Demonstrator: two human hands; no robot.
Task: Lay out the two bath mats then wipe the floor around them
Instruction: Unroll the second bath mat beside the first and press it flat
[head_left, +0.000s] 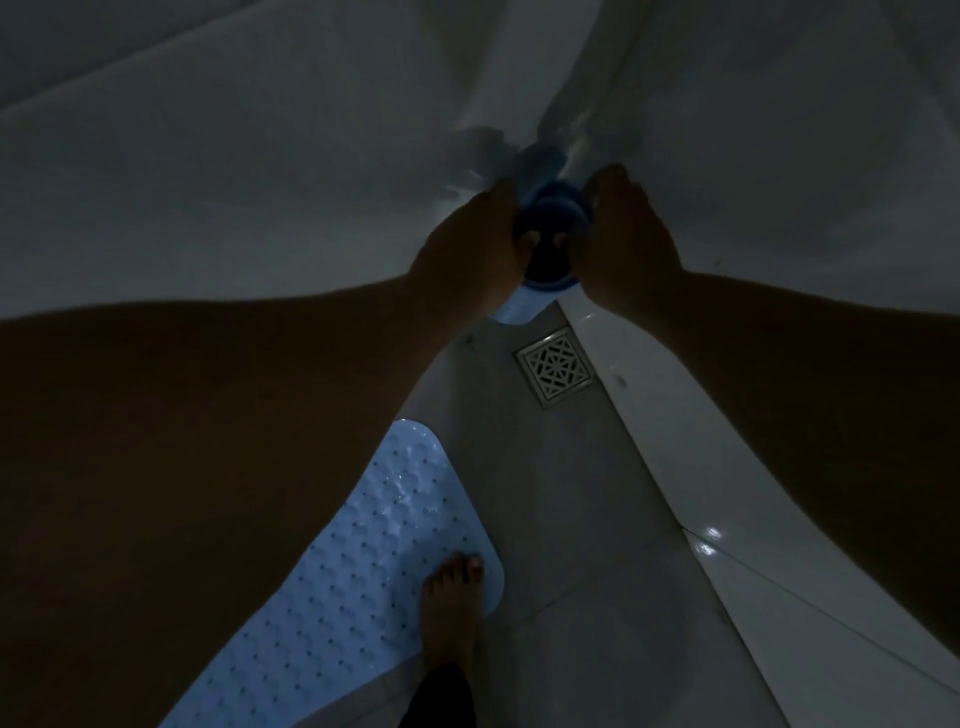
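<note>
The room is dim. One pale blue bath mat (363, 582) with small holes lies flat on the grey floor at the lower left, partly hidden by my left forearm. A second blue mat (550, 234) is rolled into a tube, held up in the corner with its open end facing me and its free end (514, 312) trailing to the floor. My left hand (467, 249) grips the roll's left side. My right hand (628, 239) grips its right side.
A square metal floor drain (555, 365) sits just below the roll. A white glossy ledge (691, 467) runs diagonally along the right. White walls meet in the corner behind the roll. A bare foot (449, 608) stands on the flat mat's edge.
</note>
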